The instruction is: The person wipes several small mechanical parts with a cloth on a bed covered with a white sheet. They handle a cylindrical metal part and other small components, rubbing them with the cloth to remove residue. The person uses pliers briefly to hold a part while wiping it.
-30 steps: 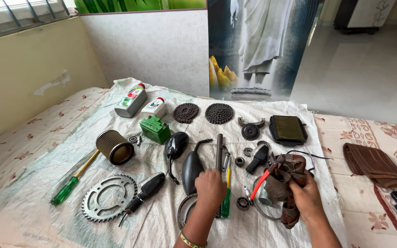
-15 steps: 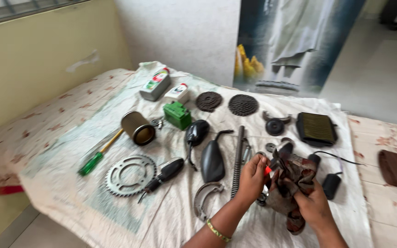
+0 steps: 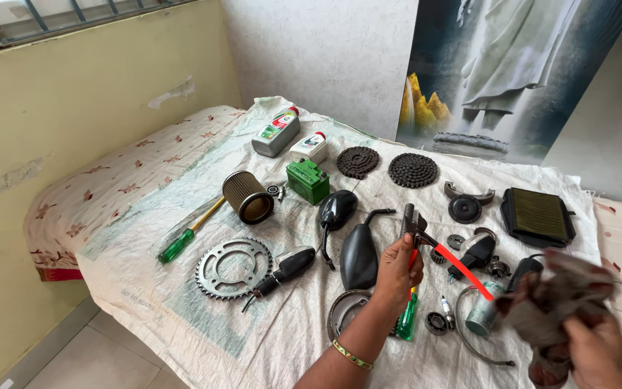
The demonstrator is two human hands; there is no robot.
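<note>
- Pliers (image 3: 446, 253), red-handled, held up in the middle of the scene, above the parts laid out on the bed's woven sheet (image 3: 181, 302); metal nose points far-left.
- Left hand (image 3: 396, 268) is closed round one handle, forearm rising from the near edge, wrist slightly cocked.
- Right hand (image 3: 590, 346), near right, bunches a grimy rag (image 3: 557, 302); motion-blurred.
- Judgement: wiping goes best with the pliers held steady and the rag drawn along handle and joint.

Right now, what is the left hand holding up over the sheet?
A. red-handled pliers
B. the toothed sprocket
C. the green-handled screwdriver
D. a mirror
A: the left hand grips red-handled pliers by one handle, raised above the parts, while the right hand clutches a rag.
</note>
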